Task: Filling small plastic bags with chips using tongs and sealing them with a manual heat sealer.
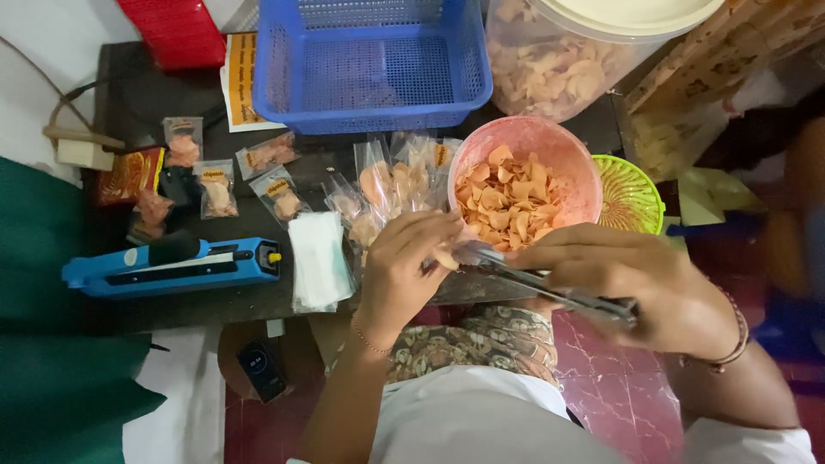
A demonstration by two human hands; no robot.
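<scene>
1. Left hand (404,266): fingers curled, pinching a small clear plastic bag (460,255) at the table's near edge.
2. Right hand (636,283): closed around metal tongs (550,288), whose tips meet the bag's mouth.
3. Pink bowl (580,172) of orange chips, just beyond both hands; a green basket (632,193) touches its right side.
4. Filled clear packets (391,185), upright beside the bowl; further flat packets with yellow labels (215,185) lie scattered to the left.
5. Stack of empty bags (316,262), between the blue heat sealer (172,266) and the left hand.
6. Blue crate (275,69) and large clear tub of chips (559,73) along the far edge.
7. Dark table (137,94): open room only at the far left corner.
</scene>
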